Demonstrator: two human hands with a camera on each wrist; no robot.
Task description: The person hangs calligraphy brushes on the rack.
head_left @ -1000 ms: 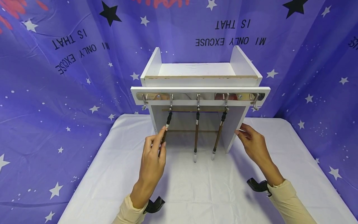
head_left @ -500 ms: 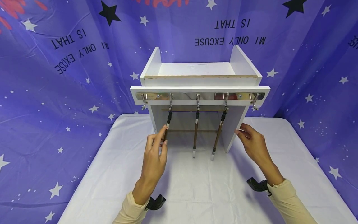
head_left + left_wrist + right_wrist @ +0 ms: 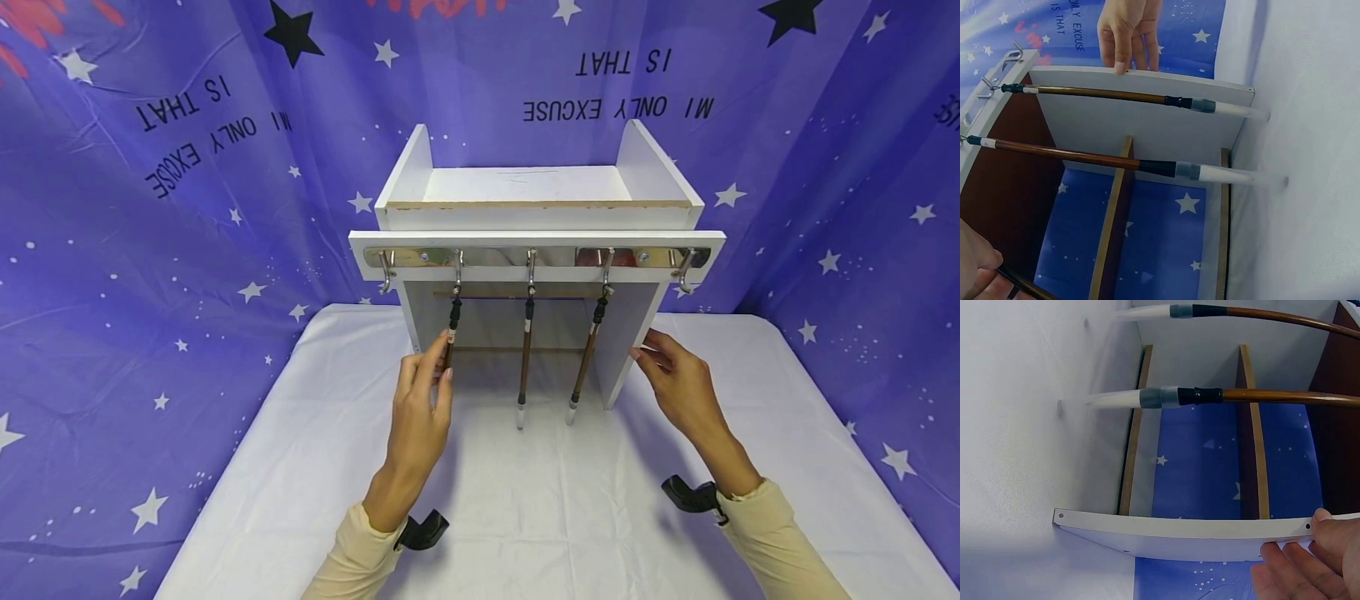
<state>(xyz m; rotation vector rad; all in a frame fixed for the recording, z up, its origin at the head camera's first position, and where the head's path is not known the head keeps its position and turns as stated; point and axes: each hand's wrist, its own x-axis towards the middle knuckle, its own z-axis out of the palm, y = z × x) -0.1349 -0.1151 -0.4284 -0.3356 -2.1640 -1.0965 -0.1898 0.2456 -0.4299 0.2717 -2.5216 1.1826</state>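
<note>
Purple star-printed cloth hangs behind a white-covered table [image 3: 300,467], on which stands a white shelf unit [image 3: 536,208] with a metal hook rail [image 3: 525,257] across its front. Three calligraphy brushes hang from the hooks. The left brush [image 3: 451,333] hangs from the second hook, and the left hand [image 3: 420,417] pinches its shaft between curled fingertips and thumb, below the dark collar. The middle brush [image 3: 524,358] and the right brush [image 3: 587,362] hang free beside it, white tips just above the cloth. The right hand [image 3: 675,383] rests with nearly straight fingers on the front edge of the unit's right side panel [image 3: 1179,526], steadying it and gripping nothing. A sideways tug on the pinched brush could, I judge, catch its loop on the hook and rock the unit, or swing it into the middle brush.
</note>
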